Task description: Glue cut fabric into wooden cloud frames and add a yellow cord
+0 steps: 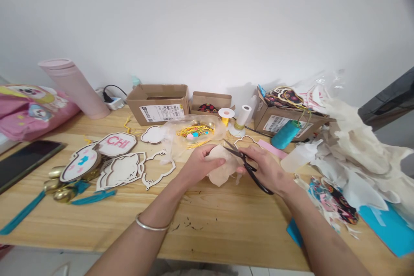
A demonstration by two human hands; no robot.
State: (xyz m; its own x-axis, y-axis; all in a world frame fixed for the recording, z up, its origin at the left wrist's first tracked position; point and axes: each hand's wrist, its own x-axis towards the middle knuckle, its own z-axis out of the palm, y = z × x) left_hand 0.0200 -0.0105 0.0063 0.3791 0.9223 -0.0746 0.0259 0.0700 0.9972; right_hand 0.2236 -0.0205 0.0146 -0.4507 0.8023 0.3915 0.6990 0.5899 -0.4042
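Observation:
My left hand (pixel 201 164) is closed on a cream-coloured, scallop-edged piece (pixel 223 168), thumb lying across its face. Whether it is cloth, paper or fabric-covered board I cannot tell. In my right hand (pixel 261 166) is a pair of black scissors (pixel 247 166), the blades pointing up and left at the piece's upper right edge. A small loose strip hangs beneath my right fingers. Just behind the hands lies a clear plastic bag (pixel 171 136) holding yellow cord (pixel 197 131).
Scalloped wooden frames (pixel 158 170), a "CHI" plaque (pixel 117 144) and brass bells (pixel 63 193) with teal tassels lie left. Cardboard boxes (pixel 157 103) stand along the wall. To the right are a teal thread spool (pixel 286 134), a glue bottle (pixel 300 155), cream fabric (pixel 359 155) and colourful scraps (pixel 333 198).

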